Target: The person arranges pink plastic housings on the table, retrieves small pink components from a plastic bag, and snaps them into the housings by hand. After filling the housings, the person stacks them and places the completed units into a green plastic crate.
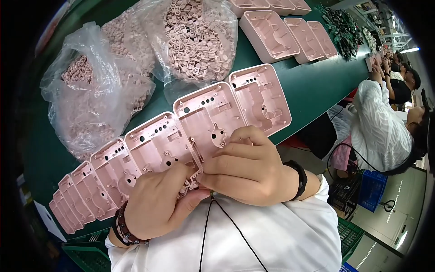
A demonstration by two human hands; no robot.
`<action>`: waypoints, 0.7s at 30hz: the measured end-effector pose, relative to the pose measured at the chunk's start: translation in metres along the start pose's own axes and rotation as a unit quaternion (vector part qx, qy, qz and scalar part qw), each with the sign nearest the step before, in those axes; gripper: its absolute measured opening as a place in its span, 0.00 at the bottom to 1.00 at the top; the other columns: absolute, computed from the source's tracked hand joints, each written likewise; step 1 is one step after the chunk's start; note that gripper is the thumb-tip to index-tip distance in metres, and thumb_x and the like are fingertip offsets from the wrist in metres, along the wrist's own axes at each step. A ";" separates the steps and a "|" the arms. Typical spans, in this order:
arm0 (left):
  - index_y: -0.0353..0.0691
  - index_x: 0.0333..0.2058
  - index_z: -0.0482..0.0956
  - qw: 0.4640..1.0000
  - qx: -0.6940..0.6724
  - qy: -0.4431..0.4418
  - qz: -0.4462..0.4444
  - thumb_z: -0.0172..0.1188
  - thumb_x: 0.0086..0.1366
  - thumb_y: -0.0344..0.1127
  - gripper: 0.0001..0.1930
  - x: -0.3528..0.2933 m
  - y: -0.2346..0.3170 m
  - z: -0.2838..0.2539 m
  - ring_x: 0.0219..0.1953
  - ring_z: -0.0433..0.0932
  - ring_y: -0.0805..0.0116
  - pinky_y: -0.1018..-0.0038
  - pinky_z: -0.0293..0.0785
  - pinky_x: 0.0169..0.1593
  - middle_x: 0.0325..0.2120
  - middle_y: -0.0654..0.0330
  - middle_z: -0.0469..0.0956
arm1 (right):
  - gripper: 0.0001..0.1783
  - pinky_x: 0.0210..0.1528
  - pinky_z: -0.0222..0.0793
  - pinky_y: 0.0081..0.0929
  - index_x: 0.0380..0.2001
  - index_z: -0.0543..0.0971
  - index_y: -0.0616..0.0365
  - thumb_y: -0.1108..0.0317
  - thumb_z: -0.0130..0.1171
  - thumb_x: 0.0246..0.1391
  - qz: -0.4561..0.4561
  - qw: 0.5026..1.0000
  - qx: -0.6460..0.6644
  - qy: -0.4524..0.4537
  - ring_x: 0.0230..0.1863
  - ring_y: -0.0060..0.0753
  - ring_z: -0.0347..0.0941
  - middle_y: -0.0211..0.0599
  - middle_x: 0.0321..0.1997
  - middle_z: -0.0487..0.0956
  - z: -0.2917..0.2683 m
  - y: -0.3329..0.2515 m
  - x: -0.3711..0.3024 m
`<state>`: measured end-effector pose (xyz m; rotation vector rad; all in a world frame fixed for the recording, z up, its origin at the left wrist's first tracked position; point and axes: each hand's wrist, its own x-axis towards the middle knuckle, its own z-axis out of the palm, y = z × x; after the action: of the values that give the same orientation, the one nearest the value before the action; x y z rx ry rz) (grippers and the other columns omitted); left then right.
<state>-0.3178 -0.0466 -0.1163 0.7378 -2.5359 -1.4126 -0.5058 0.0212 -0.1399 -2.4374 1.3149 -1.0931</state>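
Observation:
A row of open pink plastic housings [206, 111] runs diagonally across the table in front of me. My left hand [156, 197] is closed around several small pink plastic parts [189, 185], which show between thumb and fingers at the near edge of the row. Right beside it, my right hand [249, 170] lies over the near part of one housing with its fingers bent. Its lower fingertips come close to the small parts; whatever they pinch is hidden. Inside the housings are round holes, posts and ribs.
Clear plastic bags full of small pink parts [197, 43] stand on the green table [312, 90] beyond the row. More pink housings [269, 36] sit at the far right, near a dark heap of cables [340, 31]. A co-worker in white [378, 122] sits to the right.

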 end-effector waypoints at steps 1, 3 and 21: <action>0.34 0.34 0.67 1.000 -0.027 -0.010 -0.004 0.58 0.56 0.38 0.14 0.001 0.001 0.000 0.18 0.73 0.55 0.68 0.66 0.21 0.18 0.53 0.72 | 0.09 0.34 0.60 0.23 0.23 0.77 0.52 0.67 0.60 0.31 -0.005 1.000 -0.004 0.017 0.25 0.22 0.69 0.25 0.28 0.75 -0.001 0.000 0.000; 0.34 0.33 0.67 0.998 -0.068 0.009 -0.001 0.59 0.55 0.38 0.15 0.000 -0.003 0.002 0.17 0.73 0.56 0.69 0.65 0.21 0.18 0.54 0.72 | 0.09 0.34 0.59 0.23 0.23 0.78 0.51 0.68 0.61 0.30 -0.019 0.999 -0.013 0.047 0.25 0.22 0.70 0.25 0.27 0.76 -0.001 0.003 0.003; 0.36 0.28 0.59 0.872 -0.390 0.290 -0.055 0.53 0.60 0.50 0.21 -0.072 -0.040 -0.015 0.11 0.54 0.84 0.88 0.51 0.13 0.18 0.61 0.61 | 0.07 0.37 0.59 0.26 0.18 0.75 0.50 0.70 0.61 0.29 0.020 0.919 -0.276 -0.282 0.38 0.29 0.63 0.26 0.31 0.65 -0.057 0.139 0.018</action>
<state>-0.2360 -0.0407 -0.1337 0.9418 -1.3240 -1.7180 -0.6290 -0.0652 -0.1525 -2.7545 1.5839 0.0550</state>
